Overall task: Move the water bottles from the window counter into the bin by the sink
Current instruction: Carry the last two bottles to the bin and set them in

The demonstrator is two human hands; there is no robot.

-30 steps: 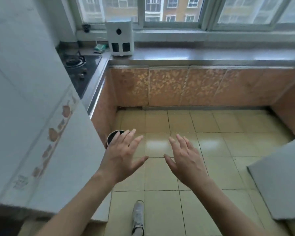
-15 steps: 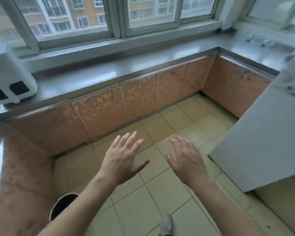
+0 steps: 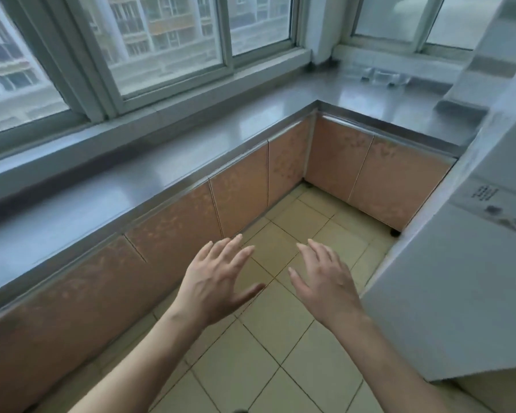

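Fingers: spread and loose on both the left hand (image 3: 218, 281) and the right hand (image 3: 325, 281), holding nothing.
Hands: side by side, palms down, above the tiled floor (image 3: 283, 347).
Water bottles (image 3: 380, 76): blurred clear shapes on the window counter (image 3: 355, 93), far corner, well apart from both hands.

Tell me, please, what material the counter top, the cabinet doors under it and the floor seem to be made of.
Counter top: probably stainless steel, smooth grey sheet with soft window reflections and a rolled front edge.
Cabinet doors: flat panels with a mottled orange-pink pattern, perhaps laminate or coated metal; the picture cannot settle it.
Floor: glazed ceramic tiles, pale yellow, glossy, with dark grout lines.
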